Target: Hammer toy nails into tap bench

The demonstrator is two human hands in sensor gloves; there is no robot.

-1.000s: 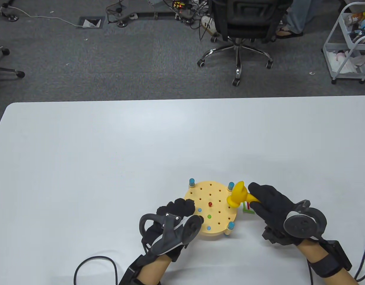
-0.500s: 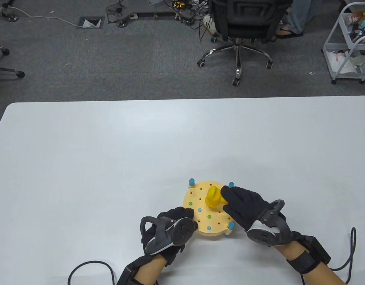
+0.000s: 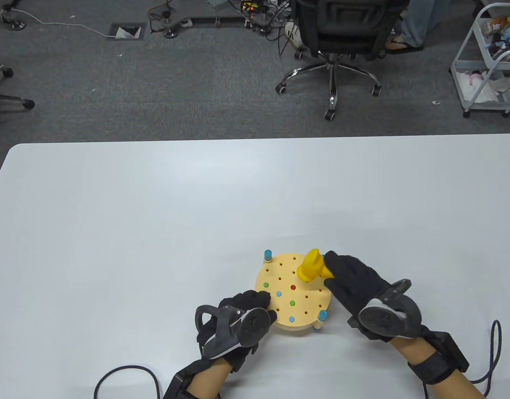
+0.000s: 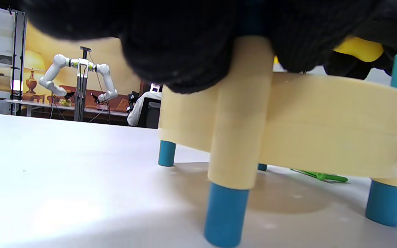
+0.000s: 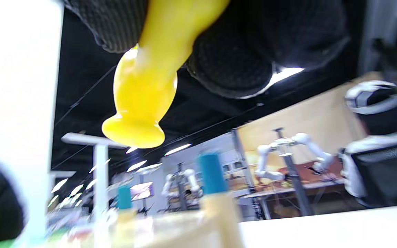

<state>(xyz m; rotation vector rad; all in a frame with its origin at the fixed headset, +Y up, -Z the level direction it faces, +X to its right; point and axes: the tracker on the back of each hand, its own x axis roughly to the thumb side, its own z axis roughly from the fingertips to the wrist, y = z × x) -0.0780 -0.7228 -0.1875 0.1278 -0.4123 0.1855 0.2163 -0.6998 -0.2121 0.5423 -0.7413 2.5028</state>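
Note:
A round pale-yellow tap bench [image 3: 298, 324] with blue corner posts stands near the table's front edge. Red [image 3: 293, 287], green [image 3: 292, 303] and blue [image 3: 279, 294] nail heads sit low in its top. My right hand [image 3: 350, 278] grips the yellow toy hammer [image 3: 310, 266], its head raised over the bench's far right part. The right wrist view shows the hammer [image 5: 143, 100] hanging from my fingers. My left hand [image 3: 248, 303] rests on the bench's left front edge; the left wrist view shows my fingers [image 4: 184, 51] on top of the bench [image 4: 322, 131].
A green nail [image 4: 322, 176] lies on the table behind the bench, seen under it in the left wrist view. A black cable [image 3: 126, 374] loops at the table's front left. An office chair [image 3: 334, 45] and a white cart [image 3: 487, 62] stand on the floor beyond the table.
My right hand swung the hammer left and down onto the red nail, then lifted it back up and to the right. The red nail now sits lower. My left hand stayed on the bench.

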